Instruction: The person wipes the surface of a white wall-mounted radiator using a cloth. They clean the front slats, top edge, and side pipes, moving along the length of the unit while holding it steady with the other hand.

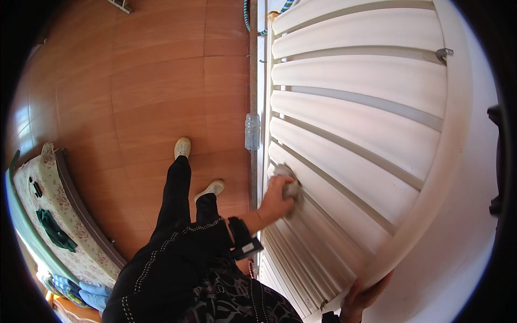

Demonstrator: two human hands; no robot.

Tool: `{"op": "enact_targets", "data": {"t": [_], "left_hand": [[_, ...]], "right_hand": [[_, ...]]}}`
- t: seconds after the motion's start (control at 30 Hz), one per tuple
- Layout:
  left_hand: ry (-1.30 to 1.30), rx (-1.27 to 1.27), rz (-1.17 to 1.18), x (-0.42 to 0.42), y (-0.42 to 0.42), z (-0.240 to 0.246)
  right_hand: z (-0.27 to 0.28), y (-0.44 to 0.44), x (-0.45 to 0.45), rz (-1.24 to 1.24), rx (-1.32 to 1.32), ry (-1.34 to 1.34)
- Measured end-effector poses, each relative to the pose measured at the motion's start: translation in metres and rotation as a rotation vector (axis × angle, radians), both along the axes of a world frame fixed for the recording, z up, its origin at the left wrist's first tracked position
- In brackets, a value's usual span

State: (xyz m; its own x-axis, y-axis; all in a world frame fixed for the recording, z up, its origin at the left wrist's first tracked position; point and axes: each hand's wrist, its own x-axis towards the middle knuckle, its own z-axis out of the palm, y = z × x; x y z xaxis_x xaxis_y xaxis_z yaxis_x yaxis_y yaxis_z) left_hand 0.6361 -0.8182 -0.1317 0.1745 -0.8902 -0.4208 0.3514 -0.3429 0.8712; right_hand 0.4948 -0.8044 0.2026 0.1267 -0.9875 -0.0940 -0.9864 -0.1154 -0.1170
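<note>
A white slatted radiator [355, 109] fills the right side of the view. My left hand [278, 200] presses a crumpled grey cloth [286, 173] against its slats, close to the end beside the floor pipe. Motion blurs the cloth and the fingers somewhat. At the lower right, my right hand [363, 296] holds the radiator's outer rail, with the thumb on the near side and the fingers along the far side. Part of that hand is cut off by the picture's bottom rim.
A pipe [253, 80] runs along the radiator's base, with a clear plastic bottle [252, 132] against it. A striped hose [246, 16] lies near the top. Metal brackets [444, 54] stick out at the rail. On the left stands a bed [87, 218] bearing dark green cloth [55, 230].
</note>
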Motion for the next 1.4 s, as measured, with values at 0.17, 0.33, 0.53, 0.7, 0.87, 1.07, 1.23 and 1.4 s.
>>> {"op": "enact_targets", "data": {"t": [0.17, 0.33, 0.53, 0.7, 0.87, 1.07, 1.23, 1.4], "left_hand": [[0.122, -0.477, -0.066, 0.041, -0.008, 0.079], [-0.057, -0.694, -0.164, 0.047, -0.041, 0.08], [-0.2, -0.315, -0.096, 0.042, -0.037, -0.02], [-0.205, 0.049, -0.152, 0.046, -0.041, -0.102], [-0.21, -0.027, -0.085, 0.043, -0.052, -0.1], [-0.135, -0.279, -0.124, 0.052, -0.05, 0.024], [-0.039, -0.481, -0.257, 0.069, -0.06, 0.117], [-0.053, -0.899, -0.296, 0.069, -0.072, 0.149]], "right_hand": [[0.002, -0.003, 0.005, 0.039, -0.014, 0.056], [0.002, -0.002, 0.008, 0.008, -0.013, 0.037], [-0.002, 0.002, 0.006, -0.003, -0.084, 0.075], [-0.004, 0.001, 0.007, -0.02, -0.088, 0.028], [-0.002, -0.005, 0.012, 0.016, -0.024, 0.022], [0.0, -0.013, 0.017, 0.065, 0.044, 0.024], [-0.003, -0.015, 0.022, 0.11, -0.051, 0.028], [-0.001, -0.02, 0.023, 0.154, -0.017, -0.022]]}}
